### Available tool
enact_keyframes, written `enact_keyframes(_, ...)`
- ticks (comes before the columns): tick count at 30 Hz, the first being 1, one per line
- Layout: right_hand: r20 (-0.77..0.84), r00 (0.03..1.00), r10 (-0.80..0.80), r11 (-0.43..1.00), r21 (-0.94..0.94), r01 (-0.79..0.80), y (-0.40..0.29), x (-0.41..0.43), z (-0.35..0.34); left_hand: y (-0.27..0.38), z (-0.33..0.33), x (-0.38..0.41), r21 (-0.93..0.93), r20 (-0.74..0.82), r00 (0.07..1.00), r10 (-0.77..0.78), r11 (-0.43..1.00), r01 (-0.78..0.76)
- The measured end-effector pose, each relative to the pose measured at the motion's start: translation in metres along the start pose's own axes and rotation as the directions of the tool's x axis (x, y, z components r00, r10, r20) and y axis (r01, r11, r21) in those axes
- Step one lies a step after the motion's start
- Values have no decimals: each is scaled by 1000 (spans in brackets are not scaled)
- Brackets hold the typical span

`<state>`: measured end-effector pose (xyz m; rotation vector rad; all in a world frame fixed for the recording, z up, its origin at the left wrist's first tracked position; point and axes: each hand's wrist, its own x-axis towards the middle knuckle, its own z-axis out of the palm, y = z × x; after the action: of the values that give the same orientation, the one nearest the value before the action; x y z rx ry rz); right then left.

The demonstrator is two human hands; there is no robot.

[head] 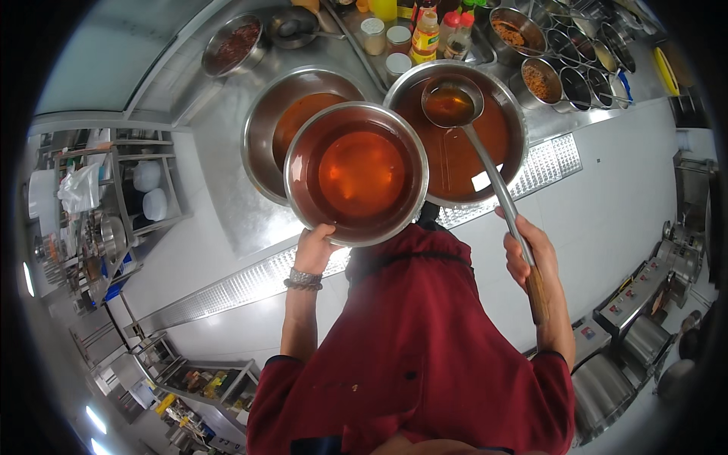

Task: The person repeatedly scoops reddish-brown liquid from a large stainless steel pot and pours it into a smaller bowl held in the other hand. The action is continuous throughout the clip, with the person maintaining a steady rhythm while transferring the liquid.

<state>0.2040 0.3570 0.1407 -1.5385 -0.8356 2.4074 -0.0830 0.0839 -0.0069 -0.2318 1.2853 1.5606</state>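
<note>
My left hand (pixel 316 248) grips the near rim of a stainless steel bowl (pixel 359 173) that holds clear reddish-orange liquid. This bowl overlaps a wider steel basin (pixel 259 142), where more orange-red liquid is partly hidden behind it. In my right hand (pixel 529 248) is a long-handled steel ladle (pixel 492 162), gripped where the metal shaft meets the wooden handle. The ladle's cup holds some of the amber liquid and is over the right-hand steel basin (pixel 518 122), which contains reddish-brown oily liquid.
A steel bowl with dark red contents (pixel 234 48) and a dark wok-shaped pan (pixel 293 27) stand at the back left of the steel counter (pixel 213 170). Behind the basins are lidded jars (pixel 398 40) and sauce bottles (pixel 425 37). Several seasoning pots (pixel 540 82) crowd the back right.
</note>
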Motion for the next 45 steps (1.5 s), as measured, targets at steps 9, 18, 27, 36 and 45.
enact_keyframes(9, 37, 997, -70, 987, -142, 75, 0, -67, 15, 4, 2, 15, 15, 27, 1000, 1, 1000, -2)
enact_keyframes(18, 89, 996, -9, 970, -240, 30, 32, -61, 27, 5, 11, 25, 14, -3, 1000, -6, 1000, 6)
enact_keyframes(27, 143, 986, -84, 936, -328, 128, 62, -36, 24, 6, 21, 19, -1, -33, 999, 16, 1000, -16)
enact_keyframes(36, 205, 976, -71, 932, -335, 139, 65, -27, 22, 1, 22, 18, -24, -34, 998, 45, 999, -46)
enact_keyframes(45, 353, 935, -35, 992, 124, -10, 58, -28, 0, -5, 15, 24, -12, 13, 999, 33, 999, -33)
